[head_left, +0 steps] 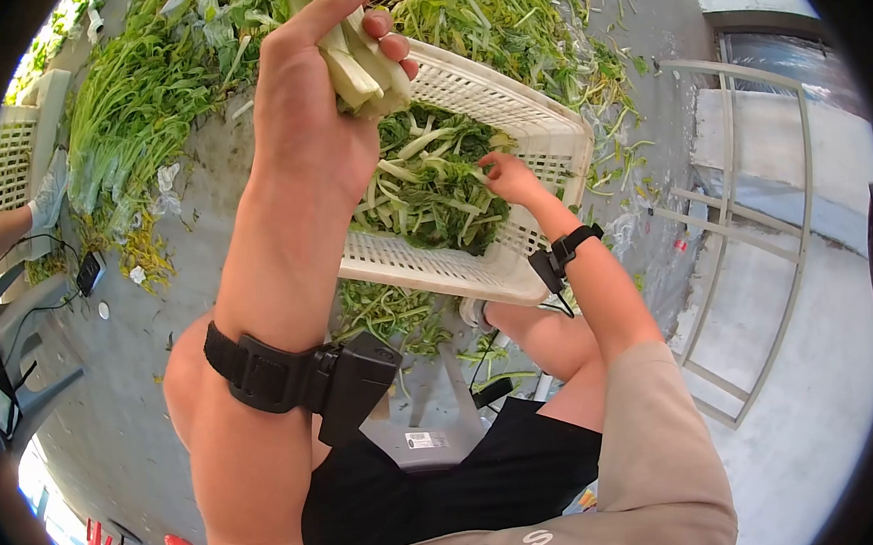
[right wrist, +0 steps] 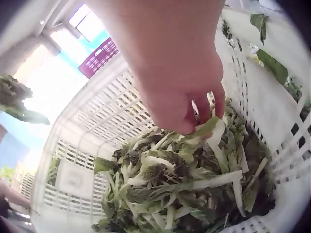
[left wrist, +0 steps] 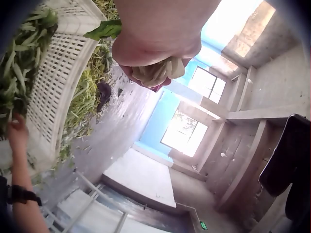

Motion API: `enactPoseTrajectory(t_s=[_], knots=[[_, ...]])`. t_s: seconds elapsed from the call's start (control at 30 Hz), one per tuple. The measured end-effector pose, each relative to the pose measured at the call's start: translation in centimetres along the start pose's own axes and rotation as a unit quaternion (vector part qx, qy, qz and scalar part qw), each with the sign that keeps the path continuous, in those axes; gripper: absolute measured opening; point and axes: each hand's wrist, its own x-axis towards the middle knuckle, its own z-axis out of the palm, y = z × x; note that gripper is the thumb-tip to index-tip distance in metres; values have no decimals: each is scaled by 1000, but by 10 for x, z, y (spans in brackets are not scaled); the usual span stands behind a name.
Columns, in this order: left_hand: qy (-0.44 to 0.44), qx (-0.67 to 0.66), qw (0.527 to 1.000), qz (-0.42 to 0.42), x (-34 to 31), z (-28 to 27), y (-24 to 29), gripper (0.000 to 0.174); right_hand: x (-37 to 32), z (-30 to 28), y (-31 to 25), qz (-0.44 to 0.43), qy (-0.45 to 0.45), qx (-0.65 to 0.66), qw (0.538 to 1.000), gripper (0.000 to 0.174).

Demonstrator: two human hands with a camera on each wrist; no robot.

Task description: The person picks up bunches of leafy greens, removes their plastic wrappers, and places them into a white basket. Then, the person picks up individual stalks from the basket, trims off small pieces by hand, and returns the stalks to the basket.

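My left hand [head_left: 312,116] is raised over the far left part of the white plastic crate [head_left: 437,280], gripping a bunch of leafy greens [head_left: 359,74] by its thick pale stems. In the left wrist view the stem ends [left wrist: 158,73] show beneath the palm, and one green leaf [left wrist: 104,30] sticks out beside the wrist. Down inside the crate, my right hand [head_left: 513,182] pinches a leafy stalk [right wrist: 217,138] at the top of the heap. That heap of loose leaves and pale stalks [right wrist: 180,182] covers the crate's bottom.
Piles of greens [head_left: 153,129] lie on the grey floor beyond and left of the crate. A metal frame [head_left: 730,227] stands at right. Another person's gloved hand [head_left: 49,189] is at far left near a second crate [head_left: 11,157]. Trimmings [head_left: 384,315] lie near my legs.
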Motion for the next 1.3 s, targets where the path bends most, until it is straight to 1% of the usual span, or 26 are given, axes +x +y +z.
enactPoseTrajectory(t_s=[0.03,0.07,0.1,0.13,0.2,0.23,0.27,0.3,0.33,0.4,0.43,0.47,0.5,0.53,0.57,0.6,0.67,0.7,0.8,0.83,0.87,1.0,1.13,1.2,1.23,1.3], knots=[[72,1,997,10,-5,16,0,14,0,-2,-1,0,-1,-1,1000,38],[143,1,989,20,-7,25,0,11,-1,-4,-2,19,13,-193,981,35],[144,1,989,20,-6,20,0,11,-1,-6,-3,37,25,-378,925,33],[127,2,992,13,-4,15,0,14,-1,-7,-6,37,24,-378,925,33],[114,2,993,8,-2,7,0,17,0,-9,-14,67,28,-201,977,29],[113,13,993,12,-2,8,1,18,2,-8,-15,66,25,-202,977,29],[112,25,993,14,-3,8,1,19,3,-6,-16,17,-47,24,998,27],[116,27,993,18,-3,8,1,20,4,-5,-17,-32,-115,249,961,25],[119,26,992,18,-3,6,0,20,6,0,-16,-31,-118,249,961,25],[111,17,994,9,-1,5,-2,19,18,17,-6,-29,-98,80,992,36],[103,11,995,7,-2,6,-3,19,0,26,3,-22,-57,240,969,46],[106,11,994,9,-2,7,-4,19,5,32,2,-23,-60,239,969,46],[122,9,992,-11,-3,8,-4,19,12,41,-2,-15,-89,52,995,49],[140,6,990,-31,-4,8,-4,19,17,47,-7,-8,-113,-137,984,52],[127,15,992,-18,-4,6,-5,20,15,52,-7,-37,-116,-138,983,52],[131,16,991,-18,-4,5,-5,20,16,56,-8,-38,-120,-137,983,52],[120,48,992,-19,-5,5,-5,19,17,65,-9,-4,-81,-190,978,50],[121,48,991,-20,-5,6,-5,19,17,68,-9,-4,-83,-189,978,50],[131,83,988,-15,-5,8,-6,22,18,71,-10,104,-83,-163,978,44],[146,45,987,-45,-4,7,-7,24,19,72,-8,102,-83,-164,978,44],[161,7,984,-76,-4,7,-8,26,16,76,-4,109,-72,-117,985,48],[146,52,987,-36,-5,12,-12,30,22,90,17,128,-37,1,991,59],[138,63,988,-38,-8,11,-18,28,29,94,29,139,-73,20,987,63],[122,58,990,-35,-8,8,-19,28,31,97,37,129,-30,56,990,57],[113,46,991,-44,-15,14,-13,28,30,95,38,131,-29,56,989,57],[103,31,993,-55,-15,16,-12,28,17,73,19,149,-70,125,978,44]])
